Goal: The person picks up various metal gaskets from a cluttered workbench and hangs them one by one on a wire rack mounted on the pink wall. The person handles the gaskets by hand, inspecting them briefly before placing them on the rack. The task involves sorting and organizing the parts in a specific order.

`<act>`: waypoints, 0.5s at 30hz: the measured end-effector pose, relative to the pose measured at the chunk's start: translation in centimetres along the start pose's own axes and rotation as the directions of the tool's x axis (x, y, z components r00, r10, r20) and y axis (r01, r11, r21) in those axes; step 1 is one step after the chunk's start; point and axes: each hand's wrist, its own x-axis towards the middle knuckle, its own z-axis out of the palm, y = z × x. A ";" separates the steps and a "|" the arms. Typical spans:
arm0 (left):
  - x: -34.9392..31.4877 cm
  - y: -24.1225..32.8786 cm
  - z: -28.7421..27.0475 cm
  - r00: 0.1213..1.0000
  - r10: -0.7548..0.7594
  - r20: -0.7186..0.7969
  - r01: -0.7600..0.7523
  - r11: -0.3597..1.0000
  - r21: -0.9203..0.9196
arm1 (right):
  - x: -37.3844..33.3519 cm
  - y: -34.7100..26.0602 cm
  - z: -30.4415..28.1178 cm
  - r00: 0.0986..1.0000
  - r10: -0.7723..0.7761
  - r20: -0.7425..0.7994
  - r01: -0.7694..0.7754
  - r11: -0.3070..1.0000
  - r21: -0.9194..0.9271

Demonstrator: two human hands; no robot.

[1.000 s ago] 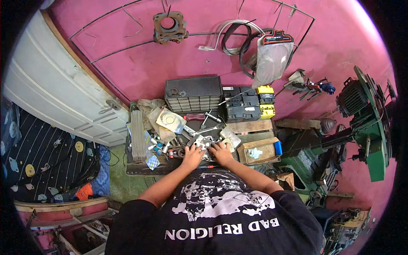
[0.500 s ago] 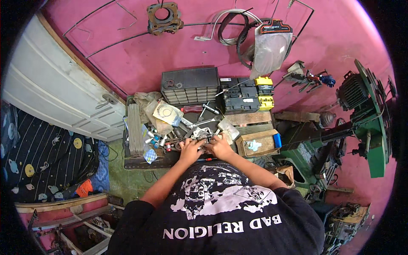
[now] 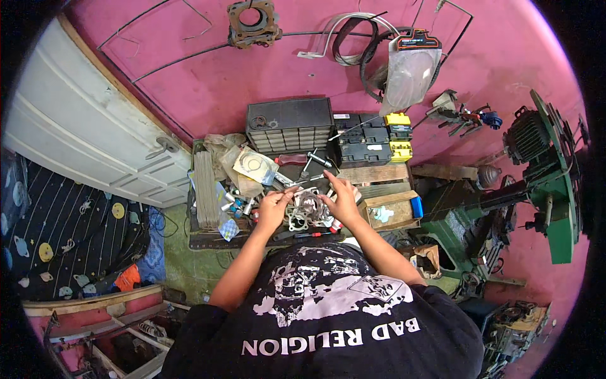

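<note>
My left hand [image 3: 273, 210] is over the cluttered bench, its fingers stretched toward the middle and holding nothing I can see. My right hand [image 3: 341, 203] is opposite, thumb and index finger spread apart. Between them lies a grey cast metal part [image 3: 298, 222] with round openings, perhaps an engine piece; its lower side is hidden. Just beyond the fingers are a silver wrench [image 3: 310, 179] and a T-handle tool [image 3: 314, 159]. A red-handled tool [image 3: 291, 159] lies farther back. Small sockets and metal pieces [image 3: 237, 207] sit left of my left hand.
Behind stand a black drawer cabinet [image 3: 289, 114], black batteries [image 3: 363, 151] and yellow ones [image 3: 400, 150]. A wooden tray [image 3: 370, 222] is right of my right hand. Clear packets [image 3: 255, 165] and stacked strips [image 3: 204, 189] lie left. A green machine [image 3: 548, 189] stands far right.
My hands have come apart from their close grip over the bench, and the grey metal part now shows between them. The whole view has shifted slightly.
</note>
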 end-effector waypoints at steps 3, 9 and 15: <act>0.7 1.2 -1.7 0.990 -0.101 0.100 0.112 0.987 -0.112 | 0.3 0.1 1.1 0.997 -0.038 0.061 0.034 0.997 0.062; 0.9 7.8 -6.0 0.955 -0.255 0.150 0.267 0.961 -0.068 | 1.5 -3.4 2.1 0.962 0.115 0.249 -0.249 0.746 0.617; 2.0 4.8 -8.1 0.918 -0.301 0.257 0.352 0.918 -0.183 | 2.5 -4.4 1.9 0.929 0.136 0.345 -0.369 0.444 0.817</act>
